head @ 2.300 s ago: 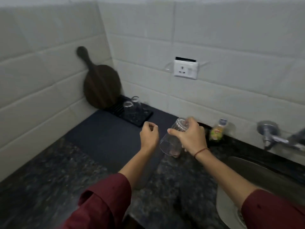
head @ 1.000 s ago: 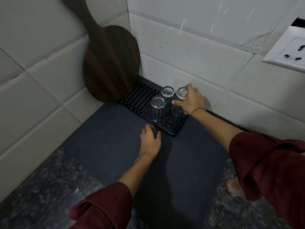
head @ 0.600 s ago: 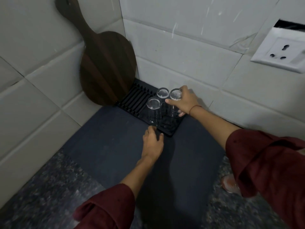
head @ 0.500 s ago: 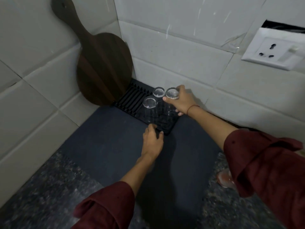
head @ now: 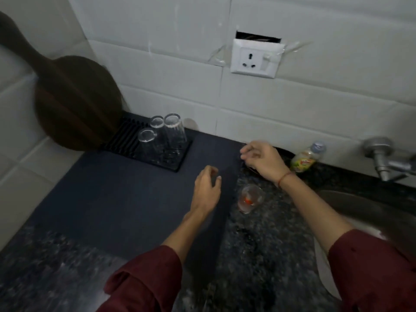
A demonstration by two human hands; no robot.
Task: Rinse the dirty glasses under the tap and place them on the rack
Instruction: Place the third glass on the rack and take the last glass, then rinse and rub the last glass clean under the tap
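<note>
From the head camera, I count three clear glasses (head: 166, 134) standing mouth-down on the black ribbed drying rack (head: 122, 140), well beyond my left hand (head: 206, 190) and off to its far left. I judge those three finished.

One small clear glass with an orange-red residue (head: 248, 198) stands upright on the speckled dark stone worktop (head: 258, 244), just to the right of the left hand and nearer to me than the right hand (head: 262, 161). As I read it, that one has yet to be rinsed and racked. I see no other dirty glass, though a dark edge under the right hand is too blurred to name.

Both hands hover with fingers loosely curled and hold nothing that I can see. The left is above the dark blue-grey mat (head: 112, 188); the right is above the mat's far right edge.

The metal tap (head: 382, 158) and steel sink (head: 360, 206) lie well to the right of the right hand.

As for writing, the small plastic bottle (head: 307, 157) just right of the right hand carries a yellow-green label with a red patch, too blurred to read. The white wall socket (head: 255, 58) beyond both hands shows no lettering.
</note>
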